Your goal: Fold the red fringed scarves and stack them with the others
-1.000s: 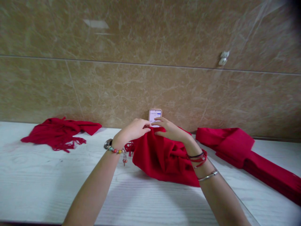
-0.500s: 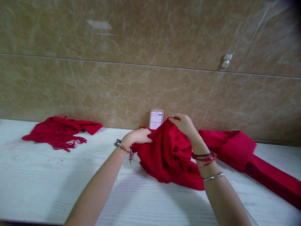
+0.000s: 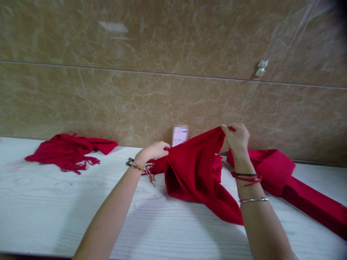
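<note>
A red fringed scarf (image 3: 195, 166) is stretched between my two hands, its upper edge pulled taut and the rest hanging in folds onto the table. My left hand (image 3: 154, 151) is closed on the edge at the left, close to the fringe. On the right, my right hand (image 3: 237, 136) pinches the edge, lifted higher than the left. Part of the scarf is hidden behind my right forearm.
The white wood-grain table (image 3: 114, 209) meets a brown marbled wall (image 3: 135, 104). A phone (image 3: 180, 135) leans there behind the scarf. Another red fringed cloth (image 3: 70, 150) lies crumpled at left. Folded red cloth (image 3: 271, 166) lies at right. A small white figure (image 3: 261, 68) is on the wall.
My right hand has moved right and slightly up, drawing the scarf's upper edge straight. My left hand has shifted a little left. The scarf is more spread out and covers more of the phone.
</note>
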Demonstrator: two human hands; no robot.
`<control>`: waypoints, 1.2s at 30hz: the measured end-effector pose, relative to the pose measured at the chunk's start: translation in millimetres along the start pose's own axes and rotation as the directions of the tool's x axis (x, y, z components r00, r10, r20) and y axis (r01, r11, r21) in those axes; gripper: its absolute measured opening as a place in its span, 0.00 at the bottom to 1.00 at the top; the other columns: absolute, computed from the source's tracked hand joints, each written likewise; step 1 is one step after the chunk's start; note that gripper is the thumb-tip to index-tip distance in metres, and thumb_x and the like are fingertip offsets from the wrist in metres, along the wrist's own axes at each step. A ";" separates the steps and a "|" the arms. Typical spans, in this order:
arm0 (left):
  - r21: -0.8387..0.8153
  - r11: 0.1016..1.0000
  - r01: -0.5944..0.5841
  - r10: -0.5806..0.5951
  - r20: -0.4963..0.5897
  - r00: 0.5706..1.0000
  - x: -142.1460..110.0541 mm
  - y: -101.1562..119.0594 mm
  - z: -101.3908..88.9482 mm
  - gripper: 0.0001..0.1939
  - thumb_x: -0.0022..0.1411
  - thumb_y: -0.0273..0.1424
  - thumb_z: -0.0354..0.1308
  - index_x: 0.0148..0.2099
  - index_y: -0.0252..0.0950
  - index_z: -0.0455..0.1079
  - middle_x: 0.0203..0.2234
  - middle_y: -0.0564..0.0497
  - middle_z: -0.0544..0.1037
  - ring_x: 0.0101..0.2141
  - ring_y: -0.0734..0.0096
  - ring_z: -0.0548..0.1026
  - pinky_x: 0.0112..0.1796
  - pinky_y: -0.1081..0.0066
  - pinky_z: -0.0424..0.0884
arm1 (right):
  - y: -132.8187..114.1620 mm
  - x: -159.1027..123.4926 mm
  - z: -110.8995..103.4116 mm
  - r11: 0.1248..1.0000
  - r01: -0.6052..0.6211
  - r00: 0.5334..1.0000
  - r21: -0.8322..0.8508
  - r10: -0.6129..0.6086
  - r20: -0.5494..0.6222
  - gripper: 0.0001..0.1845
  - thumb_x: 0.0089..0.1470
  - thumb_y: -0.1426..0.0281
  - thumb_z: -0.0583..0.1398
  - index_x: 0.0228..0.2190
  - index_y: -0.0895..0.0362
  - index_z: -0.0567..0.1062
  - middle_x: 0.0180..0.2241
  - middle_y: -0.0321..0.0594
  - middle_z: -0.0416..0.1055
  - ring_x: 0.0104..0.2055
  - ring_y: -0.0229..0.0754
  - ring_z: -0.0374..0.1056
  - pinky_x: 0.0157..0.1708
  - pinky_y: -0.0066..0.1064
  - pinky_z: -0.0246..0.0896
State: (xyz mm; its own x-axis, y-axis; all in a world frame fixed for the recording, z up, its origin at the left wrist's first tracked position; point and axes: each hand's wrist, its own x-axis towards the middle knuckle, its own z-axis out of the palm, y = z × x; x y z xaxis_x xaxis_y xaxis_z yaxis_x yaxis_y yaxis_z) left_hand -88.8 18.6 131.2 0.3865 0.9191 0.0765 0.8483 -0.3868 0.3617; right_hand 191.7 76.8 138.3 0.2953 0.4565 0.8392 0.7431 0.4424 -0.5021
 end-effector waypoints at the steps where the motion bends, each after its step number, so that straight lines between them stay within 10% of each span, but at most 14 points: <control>1: 0.055 0.997 0.054 -0.050 -0.075 0.996 -0.6 -2.2 -1.1 0.11 0.52 0.25 0.49 0.33 0.34 0.72 0.26 0.51 0.76 0.26 0.74 0.70 0.26 0.76 0.60 | 0.5 0.0 -0.7 1.000 -0.003 1.000 0.002 0.003 -0.009 0.12 0.46 0.61 0.57 0.19 0.56 0.71 0.23 0.40 0.65 0.32 0.44 0.62 0.35 0.37 0.59; 10: 0.078 0.954 0.288 -0.210 -0.510 0.834 -25.9 -10.0 -36.5 0.10 0.54 0.25 0.49 0.35 0.35 0.71 0.30 0.47 0.76 0.31 0.67 0.71 0.33 0.72 0.61 | -1.5 3.3 -8.9 0.999 -0.023 0.991 0.032 0.027 -0.130 0.13 0.49 0.61 0.55 0.23 0.56 0.72 0.30 0.44 0.66 0.35 0.45 0.63 0.35 0.38 0.61; 13: -0.017 0.985 0.173 -0.157 -0.518 0.841 -27.2 -7.2 -40.8 0.11 0.57 0.25 0.46 0.37 0.34 0.69 0.31 0.48 0.75 0.32 0.69 0.70 0.34 0.72 0.63 | 6.7 5.2 -6.4 0.997 -0.017 0.995 -0.078 0.025 0.100 0.10 0.46 0.64 0.57 0.20 0.56 0.72 0.26 0.43 0.68 0.33 0.47 0.65 0.35 0.40 0.61; 17: -0.096 0.995 0.009 -0.046 -0.395 0.918 -18.7 1.4 -30.5 0.12 0.59 0.25 0.44 0.37 0.32 0.68 0.31 0.49 0.74 0.31 0.72 0.70 0.34 0.74 0.64 | -8.6 -7.7 3.7 0.984 0.174 0.769 0.028 -0.153 0.621 0.05 0.44 0.68 0.59 0.21 0.56 0.74 0.25 0.41 0.72 0.32 0.47 0.68 0.35 0.39 0.62; 23: -0.063 0.988 -0.144 0.122 -0.271 0.955 -16.8 23.1 -20.7 0.11 0.60 0.27 0.46 0.36 0.33 0.69 0.33 0.52 0.75 0.33 0.73 0.71 0.38 0.76 0.63 | -64.9 -48.9 23.9 0.871 0.274 0.580 0.407 -0.487 0.653 0.14 0.48 0.66 0.60 0.39 0.54 0.73 0.42 0.43 0.71 0.46 0.44 0.66 0.47 0.38 0.59; 31: -0.061 0.983 -0.173 0.159 -0.186 0.970 -23.1 24.0 -27.5 0.10 0.59 0.31 0.49 0.37 0.34 0.69 0.31 0.53 0.75 0.31 0.74 0.70 0.32 0.78 0.62 | -74.3 -52.4 28.3 0.877 0.224 0.650 0.425 -0.459 0.606 0.04 0.48 0.72 0.57 0.28 0.56 0.73 0.33 0.40 0.71 0.37 0.40 0.67 0.41 0.33 0.61; 36: 0.066 0.997 -0.025 0.022 0.047 0.999 -20.9 12.3 -24.0 0.06 0.54 0.30 0.53 0.32 0.34 0.69 0.24 0.54 0.74 0.23 0.75 0.66 0.25 0.77 0.58 | -61.6 -33.2 19.6 0.939 0.151 0.888 0.309 -0.266 0.374 0.08 0.50 0.68 0.55 0.24 0.56 0.71 0.28 0.39 0.69 0.32 0.40 0.65 0.34 0.31 0.60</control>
State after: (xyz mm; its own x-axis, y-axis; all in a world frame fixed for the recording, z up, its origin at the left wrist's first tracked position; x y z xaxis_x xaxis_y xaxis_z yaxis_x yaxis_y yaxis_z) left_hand -95.1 -3.5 156.4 0.4213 0.9060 0.0406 0.8606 -0.4135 0.2972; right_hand 124.4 49.5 137.3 -0.1602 0.5766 0.8012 0.5568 0.7230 -0.4090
